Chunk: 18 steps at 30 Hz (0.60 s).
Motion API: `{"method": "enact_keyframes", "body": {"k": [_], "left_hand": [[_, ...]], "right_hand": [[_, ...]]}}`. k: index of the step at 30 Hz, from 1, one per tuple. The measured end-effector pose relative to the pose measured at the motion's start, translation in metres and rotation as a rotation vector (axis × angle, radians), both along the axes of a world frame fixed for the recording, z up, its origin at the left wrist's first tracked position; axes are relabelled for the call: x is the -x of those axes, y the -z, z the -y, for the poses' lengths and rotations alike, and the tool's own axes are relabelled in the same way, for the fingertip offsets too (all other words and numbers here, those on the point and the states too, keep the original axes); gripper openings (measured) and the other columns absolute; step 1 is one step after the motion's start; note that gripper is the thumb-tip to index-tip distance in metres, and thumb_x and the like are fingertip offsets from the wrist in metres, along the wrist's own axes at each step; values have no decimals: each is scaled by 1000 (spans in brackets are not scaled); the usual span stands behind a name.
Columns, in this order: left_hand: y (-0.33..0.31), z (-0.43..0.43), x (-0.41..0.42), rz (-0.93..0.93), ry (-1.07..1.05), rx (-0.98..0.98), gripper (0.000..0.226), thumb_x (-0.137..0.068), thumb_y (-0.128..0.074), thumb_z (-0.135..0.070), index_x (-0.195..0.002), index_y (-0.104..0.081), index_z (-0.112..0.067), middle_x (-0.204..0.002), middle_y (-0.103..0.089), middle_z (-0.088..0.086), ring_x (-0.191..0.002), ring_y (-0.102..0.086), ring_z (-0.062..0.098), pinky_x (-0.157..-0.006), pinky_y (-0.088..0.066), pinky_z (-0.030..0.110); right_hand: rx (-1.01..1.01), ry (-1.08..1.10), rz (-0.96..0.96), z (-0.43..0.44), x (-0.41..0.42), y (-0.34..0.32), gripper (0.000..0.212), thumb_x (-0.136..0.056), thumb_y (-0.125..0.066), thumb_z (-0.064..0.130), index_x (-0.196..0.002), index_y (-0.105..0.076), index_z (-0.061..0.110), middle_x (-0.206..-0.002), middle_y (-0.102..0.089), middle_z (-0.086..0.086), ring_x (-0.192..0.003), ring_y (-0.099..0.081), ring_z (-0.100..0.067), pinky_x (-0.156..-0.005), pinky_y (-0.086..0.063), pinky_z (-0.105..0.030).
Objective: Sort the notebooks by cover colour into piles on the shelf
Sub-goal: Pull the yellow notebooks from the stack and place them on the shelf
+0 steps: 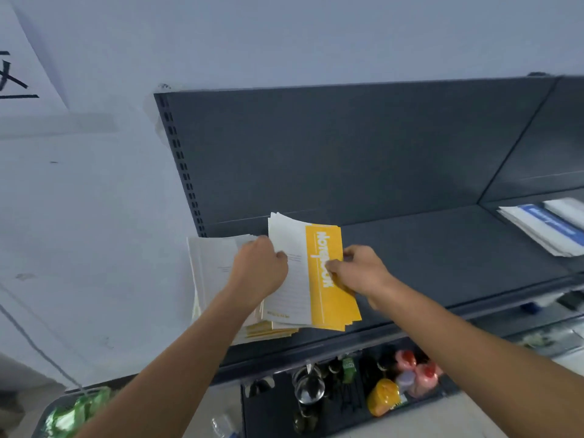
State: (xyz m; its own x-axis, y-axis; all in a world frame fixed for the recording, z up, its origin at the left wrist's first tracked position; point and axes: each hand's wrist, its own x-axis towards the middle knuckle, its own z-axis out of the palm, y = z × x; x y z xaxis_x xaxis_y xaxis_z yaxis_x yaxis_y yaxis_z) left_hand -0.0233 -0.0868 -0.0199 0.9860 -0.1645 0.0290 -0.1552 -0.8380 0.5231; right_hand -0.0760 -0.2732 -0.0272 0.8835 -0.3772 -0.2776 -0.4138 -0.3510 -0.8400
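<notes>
A stack of yellow-and-white notebooks (325, 248) lies at the left end of the dark grey shelf (442, 248), its top cover showing a yellow band with white lettering. My left hand (260, 268) grips the white left side of the top notebooks. My right hand (360, 270) pinches the yellow right edge of the same bundle. Under it more yellow notebooks (268, 330) stick out at the front. A pale notebook pile (211, 267) lies to the left, partly hidden by my left hand. Blue-and-white notebooks (546, 229) lie far right on the shelf.
The shelf's back panel (347, 147) rises behind the stacks and a white wall (94, 200) closes the left side. Below the shelf edge, a lower rack holds bottles and jars (407, 374), a glass (308, 387) and green packets (76, 412).
</notes>
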Motion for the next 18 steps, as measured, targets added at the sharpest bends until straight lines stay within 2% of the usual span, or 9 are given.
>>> {"method": "enact_keyframes", "body": {"k": [4,6,11,15,18], "left_hand": [[10,64,4,9,117,-1,20,-99,-51,-31,-94,-49,-12,-79,-51,-3,-67,-50,10,-53,-35,24],[11,96,7,29,180,-11,22,-99,-52,-32,-90,-46,-13,-76,-46,-3,-63,-44,9,-52,-31,25],[5,185,21,25,339,4,25,-99,-53,-31,-88,-45,-10,-83,-50,3,-74,-51,22,-61,-37,31],[0,265,38,28,410,-25,25,-99,-51,-31,-91,-46,-8,-88,-52,6,-80,-55,27,-64,-40,34],[2,326,54,22,422,-62,24,-99,-48,-33,-92,-48,-9,-87,-53,4,-76,-57,22,-55,-40,31]], "right_hand": [[58,135,-41,57,26,1,13,-85,-75,20,-87,-71,8,-83,-77,-5,-82,-75,-25,-80,-62,-47],[105,180,-42,86,38,0,17,-85,-75,23,-85,-69,7,-86,-76,-7,-83,-74,-26,-80,-62,-46],[288,254,-72,167,70,-4,28,-88,-68,31,-101,-67,6,-95,-70,-6,-85,-66,-20,-72,-55,-36],[397,272,-97,236,97,-3,24,-90,-64,30,-90,-63,6,-89,-69,-8,-77,-62,-19,-56,-44,-29],[440,286,-84,291,119,0,24,-90,-62,27,-81,-60,5,-86,-71,-15,-69,-61,-21,-54,-41,-30]]}}
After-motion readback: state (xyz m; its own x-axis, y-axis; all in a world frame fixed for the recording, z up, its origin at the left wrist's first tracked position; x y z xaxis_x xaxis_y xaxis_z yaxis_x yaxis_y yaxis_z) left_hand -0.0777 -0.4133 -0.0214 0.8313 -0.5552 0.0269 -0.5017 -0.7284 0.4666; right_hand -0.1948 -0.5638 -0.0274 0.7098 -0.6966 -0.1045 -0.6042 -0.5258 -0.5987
